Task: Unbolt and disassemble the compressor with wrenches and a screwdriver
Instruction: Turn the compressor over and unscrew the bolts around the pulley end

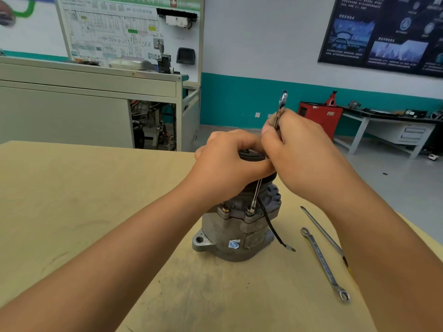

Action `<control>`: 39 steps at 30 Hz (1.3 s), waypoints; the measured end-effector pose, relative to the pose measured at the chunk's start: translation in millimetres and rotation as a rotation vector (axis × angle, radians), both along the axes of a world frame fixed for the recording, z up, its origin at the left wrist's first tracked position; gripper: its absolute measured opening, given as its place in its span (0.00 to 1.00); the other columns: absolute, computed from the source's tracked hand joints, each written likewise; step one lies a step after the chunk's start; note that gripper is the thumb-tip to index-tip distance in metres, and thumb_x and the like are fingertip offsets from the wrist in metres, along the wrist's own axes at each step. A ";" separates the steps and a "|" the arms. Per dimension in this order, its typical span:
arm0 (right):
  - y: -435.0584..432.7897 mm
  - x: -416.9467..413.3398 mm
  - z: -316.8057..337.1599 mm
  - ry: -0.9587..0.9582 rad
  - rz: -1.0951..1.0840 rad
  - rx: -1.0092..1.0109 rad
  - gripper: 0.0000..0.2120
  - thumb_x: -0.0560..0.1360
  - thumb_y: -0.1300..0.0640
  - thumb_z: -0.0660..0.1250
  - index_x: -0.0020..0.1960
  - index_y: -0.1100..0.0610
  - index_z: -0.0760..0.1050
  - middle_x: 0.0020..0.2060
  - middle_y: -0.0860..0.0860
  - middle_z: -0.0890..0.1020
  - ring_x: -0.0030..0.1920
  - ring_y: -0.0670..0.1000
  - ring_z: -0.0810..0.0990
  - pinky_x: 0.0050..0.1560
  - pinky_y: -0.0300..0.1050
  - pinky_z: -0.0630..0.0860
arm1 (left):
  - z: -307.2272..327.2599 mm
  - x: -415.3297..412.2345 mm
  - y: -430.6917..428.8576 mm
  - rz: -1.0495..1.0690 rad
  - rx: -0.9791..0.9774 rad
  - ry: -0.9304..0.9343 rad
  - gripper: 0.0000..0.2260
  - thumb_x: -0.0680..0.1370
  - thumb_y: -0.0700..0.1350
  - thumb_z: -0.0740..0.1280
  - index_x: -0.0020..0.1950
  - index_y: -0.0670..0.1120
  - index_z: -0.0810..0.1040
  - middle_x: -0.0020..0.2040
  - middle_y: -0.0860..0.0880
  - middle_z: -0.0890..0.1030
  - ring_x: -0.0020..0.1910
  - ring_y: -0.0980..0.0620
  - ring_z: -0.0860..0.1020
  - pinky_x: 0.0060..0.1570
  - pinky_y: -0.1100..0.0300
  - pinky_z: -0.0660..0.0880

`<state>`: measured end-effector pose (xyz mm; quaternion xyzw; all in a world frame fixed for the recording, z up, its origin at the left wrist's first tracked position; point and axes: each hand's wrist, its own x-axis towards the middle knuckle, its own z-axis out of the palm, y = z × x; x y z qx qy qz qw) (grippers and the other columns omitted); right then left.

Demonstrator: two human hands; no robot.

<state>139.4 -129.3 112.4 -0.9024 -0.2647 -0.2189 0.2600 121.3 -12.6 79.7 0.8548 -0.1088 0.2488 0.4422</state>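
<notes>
The compressor [236,231] stands on end just right of the middle of a tan wooden table [96,200], its dark pulley end up and a mounting ear at its base toward 8 o'clock. The left hand [227,161] wraps around the pulley from 9 o'clock, fingers curled over its rim. The right hand [304,149], at 1 o'clock of the pulley, pinches the shank of a slim wrench [281,104] held nearly upright. The wrench's lower end sits on a bolt [250,209] on the body's flange, and its top end rises above the fingers. A second bolt [225,208] stands just left of it, free. A black wire [271,226] hangs down the housing toward 4 o'clock and its tip lies on the table.

At 3 to 4 o'clock of the compressor, apart from it, lie a ring wrench [322,259] and a screwdriver [321,232], partly hidden under the right forearm. The tabletop is scuffed and smudged grey around the base.

Beyond the table, at 10 o'clock, stands a grey cabinet [72,111] with a wiring-diagram board [129,32] above it. At 1 o'clock is a red tool chest [321,116], and at 2 o'clock a workbench [388,125] against a white wall with a teal band. A dark poster [383,32] hangs above.
</notes>
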 end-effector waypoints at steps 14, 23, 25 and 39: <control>-1.2 1.6 -6.9 -0.044 0.226 0.215 0.12 0.78 0.52 0.64 0.41 0.59 0.75 0.28 0.53 0.74 0.28 0.45 0.66 0.28 0.37 0.62 | -0.9 -0.9 18.6 -0.155 -0.104 0.083 0.07 0.70 0.44 0.74 0.43 0.41 0.82 0.41 0.48 0.84 0.45 0.52 0.81 0.54 0.50 0.76; 8.8 -9.3 -14.6 -0.116 0.230 0.135 0.11 0.80 0.56 0.58 0.38 0.52 0.68 0.28 0.44 0.69 0.32 0.36 0.70 0.32 0.28 0.65 | -7.7 -7.2 16.3 -0.033 -0.050 -0.017 0.02 0.71 0.45 0.72 0.42 0.50 0.82 0.40 0.53 0.83 0.44 0.53 0.80 0.51 0.47 0.76; 7.8 -10.3 -16.0 -0.080 0.247 0.127 0.11 0.80 0.56 0.56 0.40 0.55 0.71 0.30 0.45 0.70 0.33 0.37 0.71 0.32 0.29 0.65 | -7.0 -7.5 19.7 -0.066 0.000 -0.017 0.04 0.71 0.45 0.72 0.45 0.48 0.83 0.43 0.53 0.83 0.47 0.55 0.79 0.54 0.50 0.74; -13.0 -9.7 -9.5 -0.149 0.274 0.220 0.13 0.81 0.57 0.56 0.43 0.61 0.73 0.31 0.49 0.73 0.39 0.48 0.72 0.35 0.38 0.66 | 0.8 -7.3 23.6 -0.119 0.178 -0.027 0.07 0.69 0.53 0.72 0.38 0.65 0.77 0.51 0.68 0.75 0.61 0.62 0.67 0.64 0.60 0.63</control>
